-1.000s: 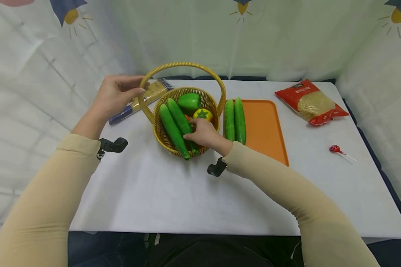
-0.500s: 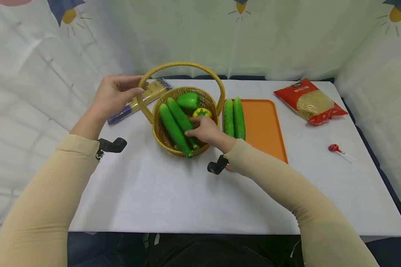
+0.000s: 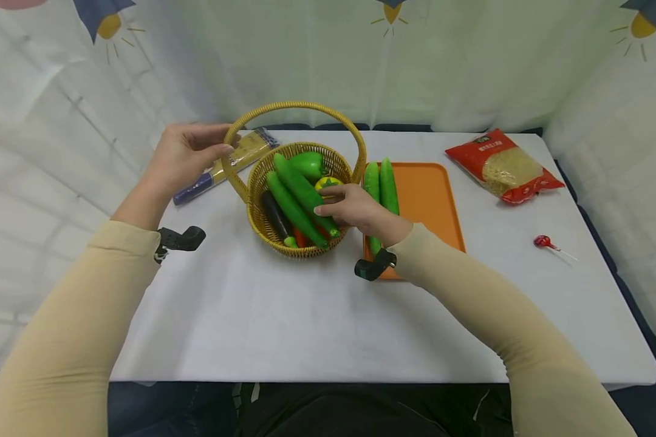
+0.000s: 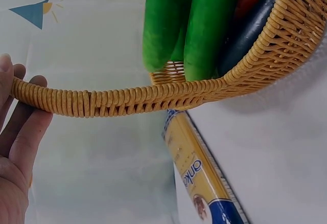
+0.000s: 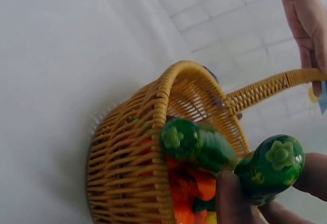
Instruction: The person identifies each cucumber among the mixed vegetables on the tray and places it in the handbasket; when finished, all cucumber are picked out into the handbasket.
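Note:
My left hand (image 3: 188,155) pinches the left side of the yellow wicker basket's handle (image 3: 297,104). Over the right rim of the basket (image 3: 256,227), my right hand (image 3: 358,209) grips a cucumber (image 3: 300,188) near its stem end. That end (image 5: 278,162) sits between thumb and fingers in the right wrist view. Beside it, a second cucumber (image 3: 292,209) lies slanted in the basket. A dark eggplant (image 3: 276,215), a green bell pepper (image 3: 308,164), a yellow vegetable with a green top (image 3: 328,182) and something red-orange (image 5: 184,193) are also inside.
Right of the basket, two cucumbers (image 3: 388,188) lie on an orange tray (image 3: 423,194). Farther right are a red bag (image 3: 505,167) of pale yellow food and a red lollipop (image 3: 545,242). A gold-and-blue packet (image 3: 246,152) lies behind the left hand.
My right hand has moved slightly right with the cucumber. The neighbouring cucumber has shifted right too, baring the eggplant and a red item beneath. My left hand stays at the handle.

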The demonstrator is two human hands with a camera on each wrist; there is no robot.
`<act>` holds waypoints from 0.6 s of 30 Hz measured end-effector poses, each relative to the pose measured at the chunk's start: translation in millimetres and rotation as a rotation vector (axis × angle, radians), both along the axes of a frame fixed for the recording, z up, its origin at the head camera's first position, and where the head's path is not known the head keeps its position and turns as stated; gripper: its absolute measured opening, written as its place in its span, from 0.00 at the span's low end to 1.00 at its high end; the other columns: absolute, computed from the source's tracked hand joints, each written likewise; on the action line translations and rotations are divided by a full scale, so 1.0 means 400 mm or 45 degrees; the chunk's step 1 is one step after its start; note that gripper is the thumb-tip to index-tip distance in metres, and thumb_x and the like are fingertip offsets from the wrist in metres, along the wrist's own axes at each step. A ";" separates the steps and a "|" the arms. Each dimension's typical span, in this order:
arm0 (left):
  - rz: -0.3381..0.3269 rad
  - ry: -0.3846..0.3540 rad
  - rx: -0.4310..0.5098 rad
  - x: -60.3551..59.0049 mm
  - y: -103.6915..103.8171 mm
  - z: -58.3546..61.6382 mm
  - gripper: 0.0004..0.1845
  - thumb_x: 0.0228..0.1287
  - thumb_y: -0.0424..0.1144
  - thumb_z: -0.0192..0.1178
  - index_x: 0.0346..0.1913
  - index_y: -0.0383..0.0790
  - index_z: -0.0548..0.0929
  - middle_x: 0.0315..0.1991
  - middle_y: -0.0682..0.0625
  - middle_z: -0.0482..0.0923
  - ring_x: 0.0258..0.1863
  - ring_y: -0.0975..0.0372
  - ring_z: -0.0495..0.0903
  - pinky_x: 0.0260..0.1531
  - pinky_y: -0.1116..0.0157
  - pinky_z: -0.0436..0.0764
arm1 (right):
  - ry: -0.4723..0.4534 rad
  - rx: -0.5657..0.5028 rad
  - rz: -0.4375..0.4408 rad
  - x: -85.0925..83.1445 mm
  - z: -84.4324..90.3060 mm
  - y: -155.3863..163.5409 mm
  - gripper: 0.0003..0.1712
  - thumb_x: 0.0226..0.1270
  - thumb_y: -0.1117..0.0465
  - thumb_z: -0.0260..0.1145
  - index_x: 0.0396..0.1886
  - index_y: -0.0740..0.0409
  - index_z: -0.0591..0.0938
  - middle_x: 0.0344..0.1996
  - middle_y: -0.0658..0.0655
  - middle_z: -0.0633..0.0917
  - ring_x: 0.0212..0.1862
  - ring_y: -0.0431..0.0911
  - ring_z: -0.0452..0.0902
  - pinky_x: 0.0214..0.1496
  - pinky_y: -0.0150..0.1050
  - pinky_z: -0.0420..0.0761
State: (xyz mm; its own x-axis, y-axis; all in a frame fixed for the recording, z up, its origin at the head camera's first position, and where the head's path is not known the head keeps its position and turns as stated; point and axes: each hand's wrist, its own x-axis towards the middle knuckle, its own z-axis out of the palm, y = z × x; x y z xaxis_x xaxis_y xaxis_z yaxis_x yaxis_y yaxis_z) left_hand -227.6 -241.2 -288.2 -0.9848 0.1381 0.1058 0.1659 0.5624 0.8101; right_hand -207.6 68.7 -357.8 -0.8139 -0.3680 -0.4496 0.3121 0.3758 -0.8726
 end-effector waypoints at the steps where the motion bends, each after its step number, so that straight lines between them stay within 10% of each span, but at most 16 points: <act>1: 0.000 -0.001 -0.001 0.000 0.000 0.000 0.20 0.70 0.38 0.67 0.62 0.41 0.84 0.42 0.73 0.87 0.39 0.79 0.84 0.33 0.80 0.79 | -0.007 -0.011 0.004 0.001 0.002 0.010 0.35 0.73 0.60 0.68 0.76 0.51 0.70 0.71 0.59 0.75 0.66 0.52 0.77 0.66 0.48 0.80; 18: 0.002 0.004 -0.030 -0.004 -0.003 -0.003 0.20 0.70 0.38 0.67 0.63 0.41 0.84 0.44 0.70 0.88 0.40 0.80 0.84 0.38 0.82 0.80 | 0.107 -0.090 0.370 0.066 0.003 0.335 0.34 0.76 0.63 0.63 0.78 0.58 0.65 0.73 0.64 0.71 0.56 0.46 0.84 0.56 0.44 0.87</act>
State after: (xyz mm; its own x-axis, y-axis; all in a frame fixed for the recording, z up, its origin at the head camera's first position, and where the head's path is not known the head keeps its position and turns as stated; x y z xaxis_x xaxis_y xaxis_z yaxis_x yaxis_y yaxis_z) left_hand -229.1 -242.3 -289.4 -0.9847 0.1390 0.1055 0.1674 0.5814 0.7962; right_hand -181.0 202.6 -356.6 -0.7033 -0.6186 -0.3502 0.1259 0.3765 -0.9178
